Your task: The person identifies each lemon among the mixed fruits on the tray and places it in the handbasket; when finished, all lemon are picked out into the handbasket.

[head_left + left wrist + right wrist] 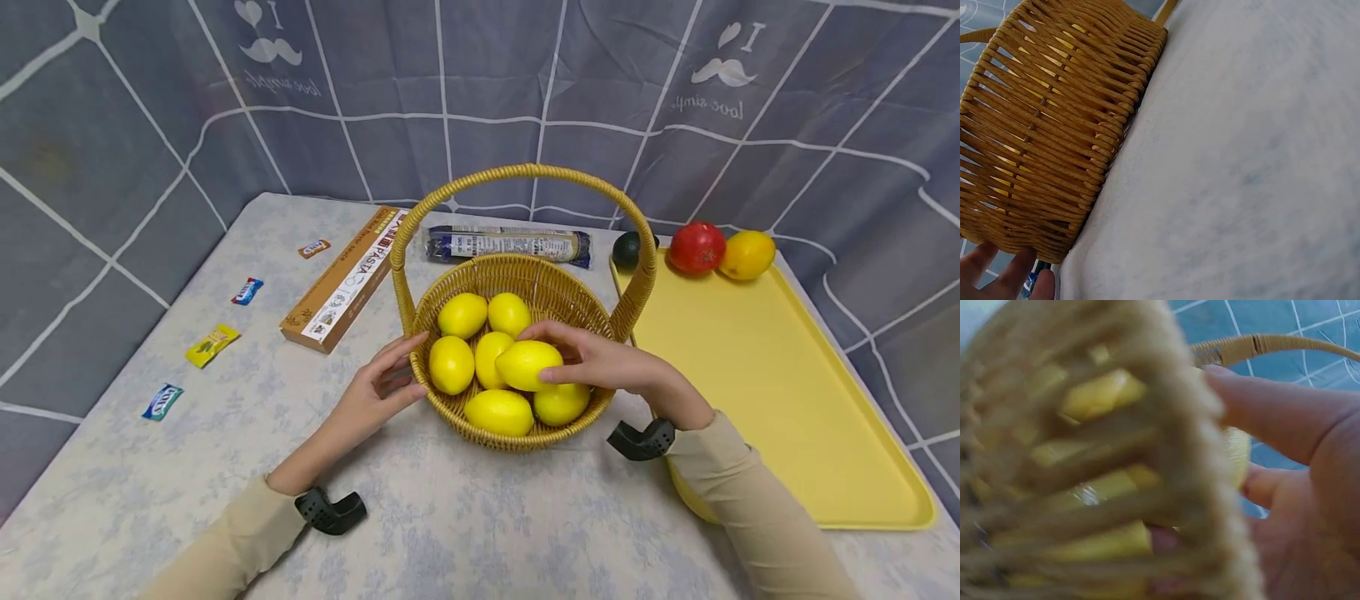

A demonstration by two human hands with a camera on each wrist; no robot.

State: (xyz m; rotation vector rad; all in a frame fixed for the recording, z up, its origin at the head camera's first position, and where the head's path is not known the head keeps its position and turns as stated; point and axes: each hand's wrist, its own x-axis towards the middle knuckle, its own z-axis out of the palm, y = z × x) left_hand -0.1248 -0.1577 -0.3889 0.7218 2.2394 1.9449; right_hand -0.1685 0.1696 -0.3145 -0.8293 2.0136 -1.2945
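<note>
A wicker basket (pixel 517 442) with a tall arched handle stands on the table, several yellow lemons (pixel 452 365) inside it. Between thumb and fingers my right hand (pixel 603 360) pinches one lemon (pixel 528 365), just above the others at the basket's right side. In the right wrist view the woven wall (pixel 1166 425) blocks much of that lemon. My left hand (pixel 382 385) rests against the basket's left side, thumb and index finger at the rim. The left wrist view has its fingers (pixel 1019 269) touching the outer weave, only partly in frame.
Right of the basket lies a yellow tray (pixel 765 392), with a red fruit (pixel 697 248), a yellow fruit (pixel 747 255) and a dark green one (pixel 627 250) at its far end. A pasta box (pixel 348 279), a dark packet (pixel 510 245) and several small wrapped sweets (pixel 212 345) lie around.
</note>
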